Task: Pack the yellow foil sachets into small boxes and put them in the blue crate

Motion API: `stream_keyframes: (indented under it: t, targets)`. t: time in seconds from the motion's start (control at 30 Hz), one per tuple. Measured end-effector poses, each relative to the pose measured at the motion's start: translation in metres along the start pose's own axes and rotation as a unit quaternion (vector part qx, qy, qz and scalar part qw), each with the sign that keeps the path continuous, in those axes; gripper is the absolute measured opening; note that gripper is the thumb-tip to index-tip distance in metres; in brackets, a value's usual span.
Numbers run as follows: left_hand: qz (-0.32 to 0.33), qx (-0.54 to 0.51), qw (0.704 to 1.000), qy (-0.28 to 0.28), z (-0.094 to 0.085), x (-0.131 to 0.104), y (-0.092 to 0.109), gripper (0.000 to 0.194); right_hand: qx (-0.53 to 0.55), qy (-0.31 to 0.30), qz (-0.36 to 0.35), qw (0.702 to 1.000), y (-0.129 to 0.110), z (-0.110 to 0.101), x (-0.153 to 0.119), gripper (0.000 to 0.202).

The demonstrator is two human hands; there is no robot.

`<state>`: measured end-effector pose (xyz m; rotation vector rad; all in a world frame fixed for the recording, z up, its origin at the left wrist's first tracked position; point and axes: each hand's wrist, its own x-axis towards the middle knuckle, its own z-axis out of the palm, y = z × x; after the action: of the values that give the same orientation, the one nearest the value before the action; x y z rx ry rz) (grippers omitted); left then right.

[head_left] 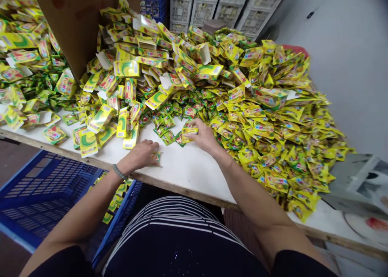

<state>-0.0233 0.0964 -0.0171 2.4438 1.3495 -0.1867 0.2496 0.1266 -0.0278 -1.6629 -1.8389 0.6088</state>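
Note:
My right hand (204, 136) pinches a small yellow packet (188, 134) between thumb and fingers, just above the white tabletop (182, 168). Close beside it, several small green sachets (167, 137) lie loose on the table. Near the front edge, my left hand (140, 155), with a beaded bracelet at the wrist, is curled over a green sachet (156, 159); its thumb is mostly hidden. Printed yellow cartons (126, 68), some with white flaps up, are heaped beyond my hands. To the right spreads a large pile of yellow sachets (269, 135).
A brown cardboard panel (65, 22) stands upright at the left, with more cartons behind it. Below the table edge is a blue plastic crate (45, 188) with yellow cartons inside. White crates (206, 6) are stacked at the back. A grey box (351, 184) sits far right.

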Motion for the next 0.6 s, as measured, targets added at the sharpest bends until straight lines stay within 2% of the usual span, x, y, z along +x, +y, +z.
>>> stream_keyframes:
  t: [0.07,0.2,0.27,0.37,0.43,0.5,0.6]
  targets:
    - [-0.019,-0.012,1.0,-0.001,0.002,-0.009,-0.001,0.047,0.041,-0.054,0.012,0.998,-0.01,0.009,-0.002,0.038]
    - [-0.02,-0.05,0.998,-0.014,-0.001,-0.019,-0.002,0.034,0.083,-0.127,-0.021,0.988,-0.018,0.028,-0.011,0.033]
    - [-0.037,-0.09,0.995,-0.017,-0.004,-0.019,-0.004,0.03,0.112,-0.127,-0.019,0.985,-0.018,0.041,-0.022,0.029]
    - [-0.085,-0.188,0.978,0.027,-0.006,-0.014,-0.007,0.027,0.199,-0.083,0.015,0.976,-0.018,0.055,-0.034,0.025]
    - [-0.085,-0.287,0.952,0.062,-0.002,-0.008,-0.007,0.028,0.249,-0.047,0.026,0.967,-0.02,0.058,-0.036,0.027]
    - [-0.072,-0.407,0.908,0.071,0.005,-0.001,-0.004,0.031,0.256,-0.039,0.02,0.966,-0.022,0.055,-0.034,0.031]
    - [-0.068,-0.544,0.835,0.055,0.017,0.008,0.004,0.034,0.218,-0.098,0.016,0.971,-0.022,0.046,-0.031,0.034]
